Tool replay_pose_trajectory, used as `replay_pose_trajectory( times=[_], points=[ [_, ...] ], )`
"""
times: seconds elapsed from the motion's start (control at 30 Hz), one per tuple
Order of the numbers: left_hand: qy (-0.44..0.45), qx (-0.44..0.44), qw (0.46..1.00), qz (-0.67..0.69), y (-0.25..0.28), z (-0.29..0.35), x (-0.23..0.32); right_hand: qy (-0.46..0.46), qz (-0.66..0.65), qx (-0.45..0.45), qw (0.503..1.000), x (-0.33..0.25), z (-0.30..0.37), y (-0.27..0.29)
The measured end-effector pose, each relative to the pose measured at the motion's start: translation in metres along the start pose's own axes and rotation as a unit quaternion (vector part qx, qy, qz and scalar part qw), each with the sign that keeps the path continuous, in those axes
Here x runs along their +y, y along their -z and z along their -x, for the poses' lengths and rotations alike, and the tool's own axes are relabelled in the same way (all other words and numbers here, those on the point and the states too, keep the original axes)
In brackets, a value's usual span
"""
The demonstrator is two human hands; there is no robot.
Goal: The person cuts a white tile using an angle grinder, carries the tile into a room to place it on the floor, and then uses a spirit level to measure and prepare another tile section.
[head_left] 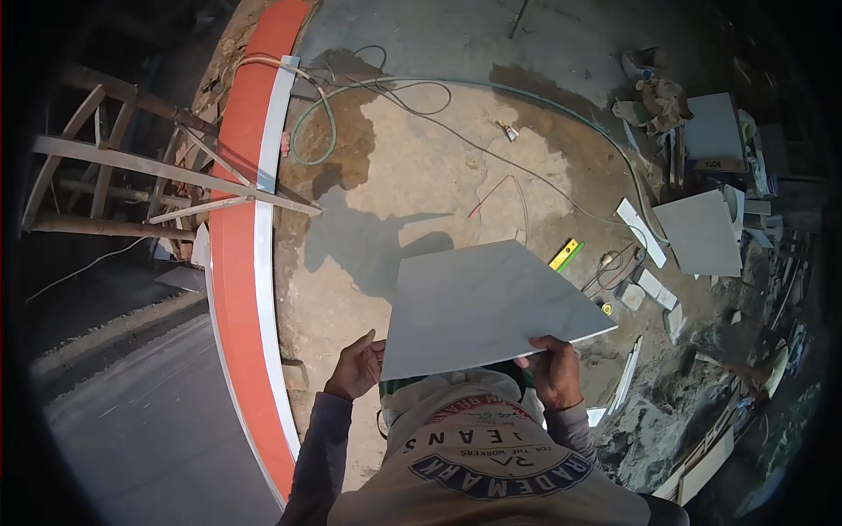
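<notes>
1. While the right hand (556,372) pinches its near edge, the grey slab (491,307) sits before the torso (491,421).
2. Left hand (354,368) half-curled at left edge; contact unclear.
3. Probably stiff, heavyish, brittle: support opposite edges, spare corners.

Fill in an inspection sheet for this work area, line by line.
Surface: rough floor, with pale and darker patches.
Job's things: large grey tile, angular, at the person's hands.
Clutter: yellow bar-shaped tool beyond the tile; grey panel and assorted offcuts and debris at right.
Hands: right hand grips the tile's near edge; left hand is at its left edge, grip unclear.
Cables: greenish hose, looped at its left part; thin dark cable across the floor.
Surroundings: red strip with white border, wooden poles at left.
</notes>
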State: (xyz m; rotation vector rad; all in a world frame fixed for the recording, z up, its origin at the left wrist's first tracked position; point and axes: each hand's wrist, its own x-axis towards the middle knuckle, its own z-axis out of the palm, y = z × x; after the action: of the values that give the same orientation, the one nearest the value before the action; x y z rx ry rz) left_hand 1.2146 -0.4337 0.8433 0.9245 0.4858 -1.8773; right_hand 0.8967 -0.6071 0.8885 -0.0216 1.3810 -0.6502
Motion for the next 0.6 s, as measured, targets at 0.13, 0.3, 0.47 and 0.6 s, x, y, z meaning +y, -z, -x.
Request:
replay_pose_trajectory(
  times=[0.13, 0.3, 0.47, 0.6],
  points=[
    [-0.127, -0.016, 0.992, -0.003, -0.036, -0.195, 0.073, 0.059, 0.079, -0.047, 0.994, -0.138, -0.008, -0.124],
    [-0.061, -0.055, 0.988, -0.131, -0.132, -0.309, 0.163, 0.08, 0.161, -0.035, 0.983, -0.277, -0.133, -0.209],
    [0.003, -0.068, 0.996, -0.064, -0.282, -0.321, 0.296, 0.085, 0.207, -0.062, 0.973, -0.444, -0.161, -0.326],
    [-0.068, -0.051, 0.993, -0.081, -0.349, -0.334, 0.398, 0.075, 0.252, -0.156, 0.952, -0.515, -0.188, -0.436]
  ],
)
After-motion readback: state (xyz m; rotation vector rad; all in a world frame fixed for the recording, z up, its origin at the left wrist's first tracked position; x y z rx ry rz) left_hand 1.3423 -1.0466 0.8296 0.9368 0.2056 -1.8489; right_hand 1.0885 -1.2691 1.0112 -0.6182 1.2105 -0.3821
